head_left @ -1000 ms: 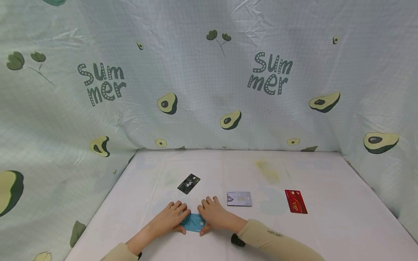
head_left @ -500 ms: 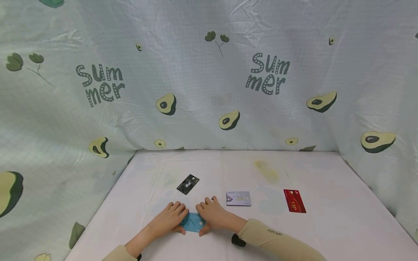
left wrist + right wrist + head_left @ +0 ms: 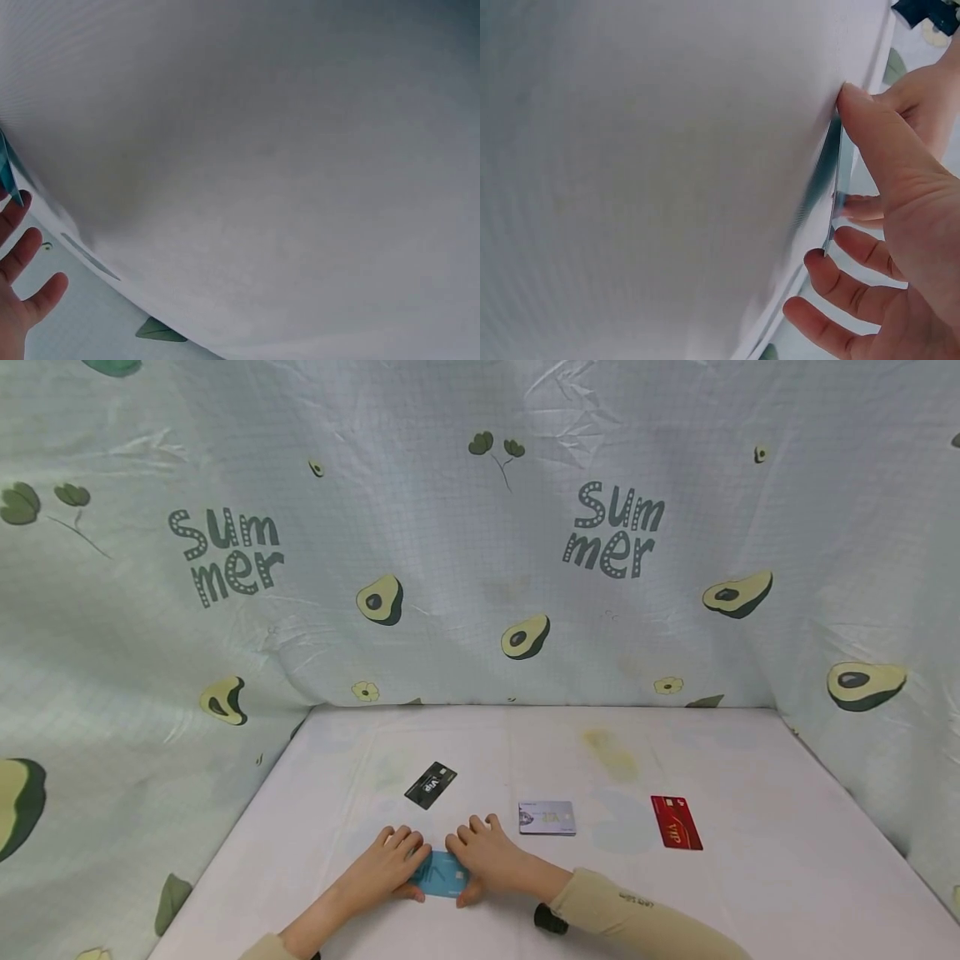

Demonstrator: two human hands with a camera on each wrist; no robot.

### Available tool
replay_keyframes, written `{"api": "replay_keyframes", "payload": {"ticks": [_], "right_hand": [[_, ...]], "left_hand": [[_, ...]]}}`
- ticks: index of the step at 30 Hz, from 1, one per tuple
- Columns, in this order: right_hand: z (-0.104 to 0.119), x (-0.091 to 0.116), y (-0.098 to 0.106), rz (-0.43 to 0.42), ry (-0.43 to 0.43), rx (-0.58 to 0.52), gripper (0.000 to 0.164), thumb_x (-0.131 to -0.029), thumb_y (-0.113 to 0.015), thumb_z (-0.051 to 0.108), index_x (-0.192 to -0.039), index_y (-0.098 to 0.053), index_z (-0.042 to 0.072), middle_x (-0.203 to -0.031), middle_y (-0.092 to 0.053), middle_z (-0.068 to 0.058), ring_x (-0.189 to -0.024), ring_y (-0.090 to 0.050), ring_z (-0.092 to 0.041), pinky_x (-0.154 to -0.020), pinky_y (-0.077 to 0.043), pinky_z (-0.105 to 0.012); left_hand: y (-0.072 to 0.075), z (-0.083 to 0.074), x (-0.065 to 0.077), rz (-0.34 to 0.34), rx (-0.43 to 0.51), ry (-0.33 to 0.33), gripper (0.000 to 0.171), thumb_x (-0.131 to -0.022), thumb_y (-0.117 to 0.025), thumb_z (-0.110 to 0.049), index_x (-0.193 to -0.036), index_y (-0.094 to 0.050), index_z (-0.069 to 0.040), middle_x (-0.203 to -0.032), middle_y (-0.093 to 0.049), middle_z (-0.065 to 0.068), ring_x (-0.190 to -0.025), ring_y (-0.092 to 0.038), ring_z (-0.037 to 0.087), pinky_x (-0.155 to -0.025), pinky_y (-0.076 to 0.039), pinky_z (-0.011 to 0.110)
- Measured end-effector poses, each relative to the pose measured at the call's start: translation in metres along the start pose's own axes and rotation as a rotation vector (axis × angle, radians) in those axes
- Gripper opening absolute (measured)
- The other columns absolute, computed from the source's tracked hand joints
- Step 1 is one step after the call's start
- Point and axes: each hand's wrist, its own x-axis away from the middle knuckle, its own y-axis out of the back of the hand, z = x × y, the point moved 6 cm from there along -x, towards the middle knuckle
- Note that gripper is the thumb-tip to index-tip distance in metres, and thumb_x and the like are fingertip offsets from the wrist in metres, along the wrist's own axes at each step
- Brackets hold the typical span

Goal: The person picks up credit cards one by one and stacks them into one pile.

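A light blue plastic card (image 3: 441, 874) lies between my two hands, near the front of the white table. My left hand (image 3: 382, 867) pinches its left end, thumb at the near edge and fingers at the far edge. At the right end, my right hand (image 3: 493, 858) grips it in the same way. In the right wrist view the card (image 3: 841, 161) appears almost edge-on between thumb and fingertips, just off the tabletop. Only a corner of the card (image 3: 9, 176) enters the left wrist view, beside the left fingers. Fingers cover part of its print.
A black VIP card (image 3: 431, 785) lies beyond the left hand. Beyond the right hand rests a silver-grey VIP card (image 3: 547, 817), with a red VIP card (image 3: 677, 822) farther right. A patterned curtain (image 3: 450, 527) borders the table (image 3: 570, 743) at the back and sides.
The head view has shifted slightly. Both hands keep their grip on the blue card, which stays in nearly the same place; the right fingers have edged slightly left.
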Motion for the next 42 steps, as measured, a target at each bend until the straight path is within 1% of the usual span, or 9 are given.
{"api": "replay_keyframes", "payload": {"ticks": [6,12,16,20,24,28,34,38,42], "right_hand": [[0.003,0.003,0.003,-0.034,0.004,0.026,0.066,-0.061,-0.061,0.069,-0.105,-0.047,0.022,-0.092,-0.050,0.007,-0.089,-0.042,-0.013,-0.076,-0.035,-0.036],[0.004,0.006,0.007,-0.059,0.005,0.078,0.063,-0.064,-0.059,0.068,-0.104,-0.047,0.021,-0.094,-0.050,0.007,-0.089,-0.042,-0.013,-0.078,-0.035,-0.036],[0.003,0.007,0.006,-0.061,0.000,0.092,0.062,-0.066,-0.059,0.068,-0.105,-0.047,0.021,-0.095,-0.051,0.007,-0.090,-0.042,-0.013,-0.079,-0.036,-0.037],[0.001,0.009,0.007,-0.057,-0.004,0.085,0.061,-0.067,-0.058,0.067,-0.106,-0.047,0.022,-0.095,-0.050,0.007,-0.090,-0.042,-0.013,-0.080,-0.035,-0.037],[0.000,0.012,0.010,-0.071,-0.001,0.087,0.060,-0.067,-0.058,0.067,-0.106,-0.048,0.022,-0.094,-0.050,0.007,-0.089,-0.040,-0.013,-0.079,-0.034,-0.036],[-0.002,0.017,0.014,-0.088,-0.005,0.099,0.060,-0.067,-0.058,0.066,-0.107,-0.050,0.022,-0.095,-0.050,0.007,-0.088,-0.040,-0.012,-0.080,-0.034,-0.035],[-0.006,0.024,0.015,-0.097,-0.019,0.076,0.060,-0.068,-0.059,0.064,-0.109,-0.051,0.021,-0.098,-0.049,0.008,-0.090,-0.039,-0.012,-0.082,-0.034,-0.036],[-0.009,0.030,0.012,-0.116,-0.008,0.059,0.059,-0.069,-0.059,0.063,-0.110,-0.051,0.021,-0.099,-0.049,0.007,-0.091,-0.039,-0.012,-0.082,-0.034,-0.036],[-0.012,0.036,0.012,-0.132,0.009,0.033,0.058,-0.070,-0.059,0.062,-0.111,-0.051,0.021,-0.098,-0.048,0.007,-0.090,-0.039,-0.011,-0.081,-0.035,-0.036]], "left_hand": [[0.001,-0.001,0.003,-0.005,-0.007,-0.004,0.060,-0.071,-0.051,-0.064,-0.104,-0.052,-0.014,-0.094,-0.051,-0.002,-0.085,-0.043,0.014,-0.072,-0.037,0.031],[0.005,-0.002,0.006,-0.030,-0.042,-0.030,0.061,-0.074,-0.051,-0.062,-0.111,-0.054,-0.013,-0.096,-0.053,-0.001,-0.087,-0.046,0.015,-0.074,-0.039,0.033],[0.007,-0.002,0.006,-0.036,-0.047,-0.038,0.063,-0.074,-0.051,-0.062,-0.113,-0.054,-0.012,-0.098,-0.052,0.000,-0.088,-0.046,0.016,-0.075,-0.039,0.033],[0.007,-0.002,0.006,-0.026,-0.037,-0.037,0.063,-0.075,-0.052,-0.061,-0.114,-0.054,-0.012,-0.100,-0.052,0.000,-0.090,-0.047,0.016,-0.076,-0.040,0.033],[0.008,-0.003,0.006,-0.017,-0.011,-0.025,0.063,-0.075,-0.052,-0.061,-0.115,-0.054,-0.012,-0.102,-0.053,0.000,-0.091,-0.047,0.016,-0.077,-0.040,0.034],[0.010,-0.003,0.005,-0.018,0.015,0.000,0.064,-0.076,-0.049,-0.062,-0.115,-0.055,-0.011,-0.102,-0.053,0.001,-0.091,-0.047,0.015,-0.077,-0.039,0.034],[0.013,-0.007,0.001,-0.050,0.025,0.035,0.068,-0.074,-0.048,-0.065,-0.112,-0.058,-0.010,-0.100,-0.053,0.000,-0.088,-0.046,0.015,-0.076,-0.039,0.034],[0.016,-0.010,-0.002,-0.073,0.022,0.040,0.068,-0.073,-0.048,-0.067,-0.109,-0.059,-0.011,-0.096,-0.052,0.000,-0.086,-0.045,0.015,-0.076,-0.038,0.033],[0.019,-0.014,-0.006,-0.078,0.018,0.042,0.066,-0.073,-0.047,-0.067,-0.107,-0.059,-0.013,-0.093,-0.051,-0.001,-0.085,-0.044,0.015,-0.076,-0.037,0.034]]}}
